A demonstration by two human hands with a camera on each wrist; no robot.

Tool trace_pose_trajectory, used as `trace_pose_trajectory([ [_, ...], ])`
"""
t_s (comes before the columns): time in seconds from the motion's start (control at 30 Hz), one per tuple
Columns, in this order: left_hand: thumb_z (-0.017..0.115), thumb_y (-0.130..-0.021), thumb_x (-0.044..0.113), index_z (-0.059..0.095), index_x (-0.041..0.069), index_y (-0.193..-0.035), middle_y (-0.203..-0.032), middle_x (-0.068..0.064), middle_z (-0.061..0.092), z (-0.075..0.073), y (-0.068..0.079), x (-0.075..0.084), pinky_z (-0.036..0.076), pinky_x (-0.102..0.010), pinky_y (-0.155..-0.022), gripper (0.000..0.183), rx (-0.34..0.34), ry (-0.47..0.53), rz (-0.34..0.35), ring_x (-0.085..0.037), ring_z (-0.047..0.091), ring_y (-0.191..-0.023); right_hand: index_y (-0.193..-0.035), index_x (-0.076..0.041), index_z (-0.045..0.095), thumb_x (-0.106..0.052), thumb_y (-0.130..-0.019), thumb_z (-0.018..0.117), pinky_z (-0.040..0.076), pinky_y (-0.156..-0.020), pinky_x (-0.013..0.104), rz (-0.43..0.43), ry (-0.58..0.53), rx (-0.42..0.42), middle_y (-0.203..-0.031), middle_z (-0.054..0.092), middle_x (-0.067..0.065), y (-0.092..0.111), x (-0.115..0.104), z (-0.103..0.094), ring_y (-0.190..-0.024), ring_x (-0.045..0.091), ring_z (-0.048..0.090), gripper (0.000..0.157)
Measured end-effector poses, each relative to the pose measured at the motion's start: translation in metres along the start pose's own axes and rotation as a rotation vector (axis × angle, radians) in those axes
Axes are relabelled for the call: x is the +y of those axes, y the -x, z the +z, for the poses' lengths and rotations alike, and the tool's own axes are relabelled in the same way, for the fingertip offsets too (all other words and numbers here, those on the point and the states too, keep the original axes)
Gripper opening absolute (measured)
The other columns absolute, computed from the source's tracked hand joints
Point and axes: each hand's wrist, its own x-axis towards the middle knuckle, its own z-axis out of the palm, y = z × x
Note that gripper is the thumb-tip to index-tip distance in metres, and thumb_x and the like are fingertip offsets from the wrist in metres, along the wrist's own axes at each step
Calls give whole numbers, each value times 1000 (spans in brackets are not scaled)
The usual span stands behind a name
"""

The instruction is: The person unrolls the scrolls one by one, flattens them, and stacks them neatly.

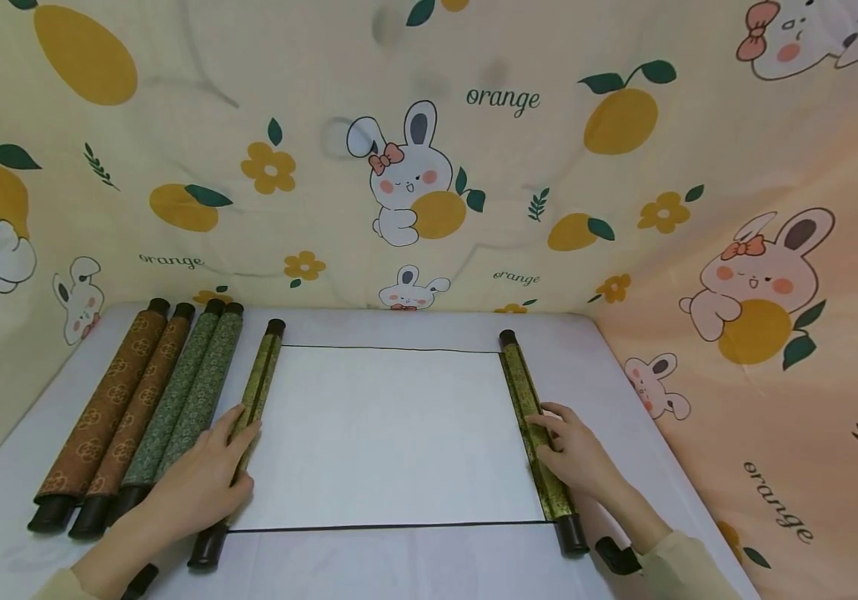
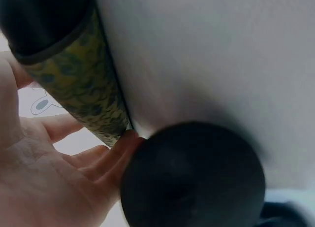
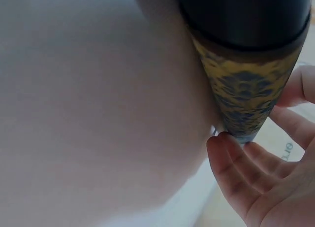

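Note:
A hanging scroll lies partly unrolled, its white sheet (image 1: 391, 433) spread between two rolled ends in yellow-green patterned cloth with black knobs. My left hand (image 1: 199, 475) holds the left roll (image 1: 264, 367), thumb on the sheet's side and fingers across the roll. The right hand (image 1: 574, 450) grips the right roll (image 1: 522, 387) from its outer side, fingertips over the top. In the left wrist view, fingers (image 2: 98, 163) wrap about the patterned roll (image 2: 81, 84). The right wrist view shows fingers (image 3: 236, 163) bent round the other roll (image 3: 246, 89) beneath its black knob.
Left of the open scroll, two brown rolled scrolls (image 1: 109, 400) and two green ones (image 1: 207, 383) lie side by side on the white table (image 1: 398, 567). A cloth backdrop (image 1: 286, 50) printed with rabbits and oranges stands behind and at the sides.

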Motion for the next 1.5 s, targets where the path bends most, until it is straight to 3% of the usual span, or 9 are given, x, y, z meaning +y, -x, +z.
trace_pose_trajectory([
  [0.1, 71, -86, 10, 49, -9, -148, -159, -35, 28, -2, 1, -1, 42, -32, -56, 69, -20, 25, -18, -54, 52, -122, -139, -5, 66, 0, -93, 59, 40, -64, 33, 20, -10, -9, -157, 40, 27, 1, 2, -4, -65, 10, 48, 46],
  [0.2, 72, -88, 11, 46, -11, -149, -158, -37, 27, -5, 1, -2, 45, -35, -59, 69, -37, 35, -33, -59, 48, -125, -138, -6, 67, -1, -96, 57, 40, -60, 31, 53, -28, -17, -158, 39, 26, 2, 3, -6, -63, 10, 50, 44],
  [0.37, 72, -89, 10, 51, -10, -145, -155, -38, 32, -6, 2, -4, 53, -56, -77, 63, -13, 0, -19, -61, 42, -130, -133, -5, 70, -4, -99, 58, 44, -64, 34, 84, -39, -21, -158, 41, 23, 4, 7, -8, -89, 22, 67, 36],
  [0.53, 73, -89, 11, 55, -11, -141, -152, -39, 38, -7, 4, -7, 41, -72, -100, 60, 26, -71, 17, -59, 41, -132, -128, -5, 72, -13, -94, 75, 53, -75, 43, 54, 18, 7, -149, 50, 25, 7, 9, -8, -97, 29, 67, 35],
  [0.67, 75, -88, 14, 57, -10, -140, -150, -38, 42, -8, 5, -10, 36, -73, -103, 60, 48, -122, 30, -59, 43, -131, -127, -8, 71, -15, -85, 87, 50, -71, 39, 54, 28, 10, -146, 53, 26, 8, 10, -8, -84, 20, 60, 46],
  [0.9, 88, -81, 33, 57, -9, -140, -149, -37, 44, -8, 6, -11, 32, -76, -104, 79, 47, -159, 22, -59, 43, -131, -130, -8, 68, -9, -85, 84, 48, -65, 33, 89, -39, 5, -145, 52, 27, 8, 16, -9, -81, 17, 59, 48],
  [1.0, 90, -77, 30, 56, -8, -141, -149, -37, 44, -7, 5, -12, 29, -77, -105, 82, 47, -171, 25, -58, 45, -129, -131, -8, 67, -8, -84, 82, 46, -62, 32, 96, -36, 14, -144, 53, 27, 8, 17, -9, -80, 18, 58, 49],
  [1.2, 85, -77, 20, 58, -7, -139, -150, -37, 43, -5, 5, -11, 24, -78, -106, 72, 51, -156, 22, -58, 50, -125, -133, -8, 67, -6, -84, 79, 44, -61, 32, 118, -30, 16, -143, 55, 25, 8, 20, -13, -82, 21, 56, 51],
  [1.5, 77, -78, 15, 69, -2, -130, -155, -27, 42, -5, 4, -7, 19, -81, -106, 55, 17, -136, 13, -55, 55, -121, -134, -5, 69, -3, -86, 73, 48, -66, 34, 40, 30, 0, -143, 56, 29, 5, 24, -18, -91, 24, 64, 48],
])
